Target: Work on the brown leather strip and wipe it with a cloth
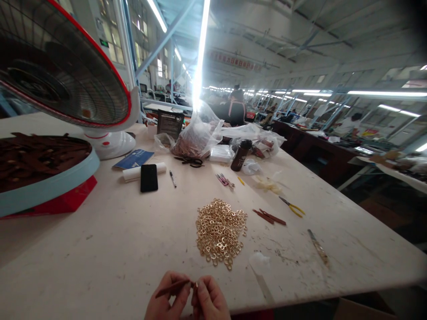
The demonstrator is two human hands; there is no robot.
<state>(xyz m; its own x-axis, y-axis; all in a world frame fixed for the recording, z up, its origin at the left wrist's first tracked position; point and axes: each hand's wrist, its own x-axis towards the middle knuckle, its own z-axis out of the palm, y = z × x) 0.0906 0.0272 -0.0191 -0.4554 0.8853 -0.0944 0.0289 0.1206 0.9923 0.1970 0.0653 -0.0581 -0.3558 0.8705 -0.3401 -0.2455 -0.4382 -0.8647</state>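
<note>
Near the front edge of the table, my left hand [168, 297] is closed on a brown leather strap [171, 288], whose length sticks out to the left between thumb and fingers. Right beside it, my right hand [211, 298] pinches the strap's other end, where a small gold glint shows. The fingers hide most of that spot. Just beyond both hands lies a pile of gold D-shaped rings [220, 231]. Two finished-looking brown straps [269, 217] rest to the right of the pile.
A round tray [50, 189] heaped with brown straps stands left, by a fan [110, 144]. Farther back are a phone [149, 178], pen [172, 178], black scissors [189, 162], plastic bags [200, 133] and a dark bottle [241, 155]. Yellow-handled pliers [292, 207] and a knife-like tool [318, 248] lie right.
</note>
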